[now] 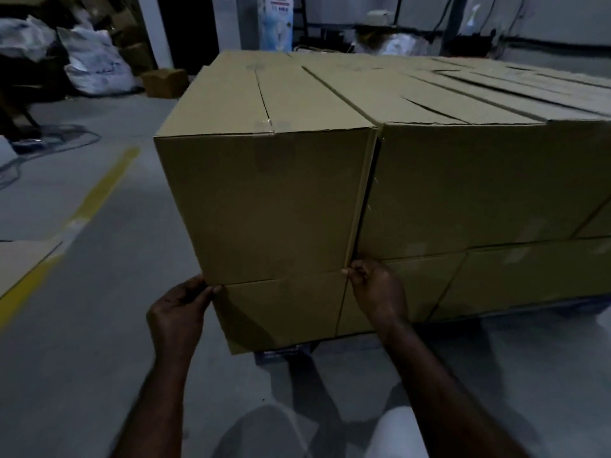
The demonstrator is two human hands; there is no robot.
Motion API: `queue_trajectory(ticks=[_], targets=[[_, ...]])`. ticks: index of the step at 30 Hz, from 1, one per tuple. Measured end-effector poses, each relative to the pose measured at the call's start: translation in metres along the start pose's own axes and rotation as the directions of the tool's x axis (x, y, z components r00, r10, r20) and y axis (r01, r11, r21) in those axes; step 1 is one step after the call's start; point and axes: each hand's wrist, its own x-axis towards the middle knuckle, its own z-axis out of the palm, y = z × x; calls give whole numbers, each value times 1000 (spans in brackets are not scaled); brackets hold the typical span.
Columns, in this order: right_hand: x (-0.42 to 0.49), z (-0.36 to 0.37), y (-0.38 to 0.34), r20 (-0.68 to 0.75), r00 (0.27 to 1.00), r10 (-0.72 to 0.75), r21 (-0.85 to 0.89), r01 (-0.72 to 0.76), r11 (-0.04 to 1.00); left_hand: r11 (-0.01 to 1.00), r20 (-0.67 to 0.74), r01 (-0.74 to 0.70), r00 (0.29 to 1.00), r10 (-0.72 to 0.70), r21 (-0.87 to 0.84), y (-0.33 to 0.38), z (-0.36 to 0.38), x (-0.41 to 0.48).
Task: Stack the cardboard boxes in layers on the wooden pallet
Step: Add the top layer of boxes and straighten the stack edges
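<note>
A large brown cardboard box (264, 200) sits on the upper layer at the stack's near left corner, on top of a lower box (281, 312). My left hand (180, 309) grips the upper box's bottom left corner with curled fingers. My right hand (377, 292) pinches its bottom right corner, at the narrow gap beside the neighbouring box (463, 186). More boxes (496, 90) fill the top layer to the right and back. The pallet (284, 352) shows only as a dark strip beneath the stack.
Grey concrete floor (99, 325) with a yellow line (102, 190) lies to the left. A flat cardboard sheet (23, 262) is at the left edge. White sacks (96, 61) and a small box (165, 81) stand at the back left, cables (49, 143) on the floor.
</note>
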Motion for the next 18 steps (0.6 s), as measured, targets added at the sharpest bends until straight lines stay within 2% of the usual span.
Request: queue_trajectory(ticks=[3,6,8,10,13,15,16,17,18], targets=[[-1,3,4,-38,998,-42,28,43,999,998,-3,-43,999,44,40,1,1,-1],[0,2,8,0,1000,-26,102,26,994,991,-10,-29,999,31,133,-1,1,-4],[0,-2,7,27,999,-42,145,38,989,974,-90,25,996,-5,227,0,2,-16],[3,-11,6,4,997,-77,191,75,979,947,-183,10,982,51,320,10,15,-38],[13,-27,1,-124,979,-164,248,191,950,931,-124,-157,970,208,329,51,54,-78],[16,-39,0,-239,946,-220,206,271,940,949,-15,-265,962,271,171,92,78,-92],[16,-45,2,-299,931,-211,186,274,944,932,62,-356,934,352,72,114,88,-92],[17,-48,7,-353,922,-157,198,238,951,877,142,-480,869,475,-1,137,95,-88],[18,-50,16,-393,917,-65,251,175,952,784,203,-620,766,610,-19,162,101,-82]])
